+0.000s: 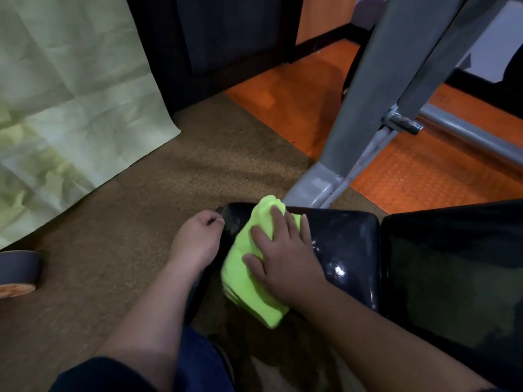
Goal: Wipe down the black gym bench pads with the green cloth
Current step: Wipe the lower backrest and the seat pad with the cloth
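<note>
The green cloth (249, 267), folded into a thick wad, is laid on the left end of the smaller black bench pad (345, 250), with its near corner overhanging the pad's front edge. It is pinned flat under the right hand (285, 258), whose fingers are spread and straight across the cloth's right half; the broad, flat contact is judged to serve for spreading pressure over the wad during a wiping stroke. The cloth lies beneath and to the left of that hand, bright fabric showing beyond the fingertips and below the palm. The left hand (198, 239) is set at the pad's left end, fingers curled around its edge, probably to steady the pad against the push. A second, larger black pad (452, 278) lies just beside the first on the right, separated by a narrow gap; no cloth is on it. A grey metal frame (368, 108) rises behind the pads. Brown carpet (113, 250) and orange flooring (410, 176) are seen below.
</note>
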A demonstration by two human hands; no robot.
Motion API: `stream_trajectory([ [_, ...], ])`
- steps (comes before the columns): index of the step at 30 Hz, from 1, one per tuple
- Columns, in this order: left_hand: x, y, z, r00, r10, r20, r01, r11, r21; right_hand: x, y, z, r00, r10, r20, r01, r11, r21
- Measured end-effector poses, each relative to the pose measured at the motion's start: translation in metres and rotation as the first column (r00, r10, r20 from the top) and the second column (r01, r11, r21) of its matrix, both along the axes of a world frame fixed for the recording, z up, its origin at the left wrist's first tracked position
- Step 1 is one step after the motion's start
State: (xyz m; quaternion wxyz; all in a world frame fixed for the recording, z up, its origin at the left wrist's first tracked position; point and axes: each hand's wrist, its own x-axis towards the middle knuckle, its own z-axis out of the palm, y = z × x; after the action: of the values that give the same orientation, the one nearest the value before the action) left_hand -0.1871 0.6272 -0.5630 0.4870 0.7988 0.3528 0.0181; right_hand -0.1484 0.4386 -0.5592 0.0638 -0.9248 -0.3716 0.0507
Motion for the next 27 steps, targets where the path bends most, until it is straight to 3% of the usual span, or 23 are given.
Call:
stream_trajectory([
  [2,0.000,0.002,-0.001,1.000,-0.001,0.002,0.001,1.000,-0.014,0.008,-0.024,0.001,0.997,0.075,0.008,-0.074,0.996,-0.043],
  [7,0.002,0.001,0.000,1.000,0.003,0.005,-0.003,0.999,-0.042,0.013,0.006,0.002,0.992,-0.128,-0.012,0.128,0.992,0.011],
  [12,0.003,0.001,0.001,1.000,0.016,-0.002,-0.016,0.999,-0.032,-0.005,-0.035,0.004,0.986,0.167,0.020,-0.164,0.980,-0.112],
  [16,0.004,-0.001,0.003,1.000,0.019,-0.002,-0.019,1.000,-0.019,-0.016,-0.009,0.005,1.000,0.026,-0.003,-0.027,0.997,-0.078],
  [21,0.001,-0.001,0.004,1.000,0.012,0.004,-0.012,0.999,-0.035,-0.023,-0.029,-0.002,0.965,0.256,0.050,-0.241,0.949,-0.202],
  [25,0.000,0.000,0.005,1.000,0.012,0.010,-0.012,0.999,-0.036,-0.036,-0.013,-0.005,0.988,0.150,0.019,-0.145,0.976,-0.164],
  [27,0.000,-0.002,0.006,1.000,0.016,0.011,-0.015,0.999,-0.032,-0.038,-0.020,-0.010,0.971,0.239,0.018,-0.232,0.957,-0.172],
])
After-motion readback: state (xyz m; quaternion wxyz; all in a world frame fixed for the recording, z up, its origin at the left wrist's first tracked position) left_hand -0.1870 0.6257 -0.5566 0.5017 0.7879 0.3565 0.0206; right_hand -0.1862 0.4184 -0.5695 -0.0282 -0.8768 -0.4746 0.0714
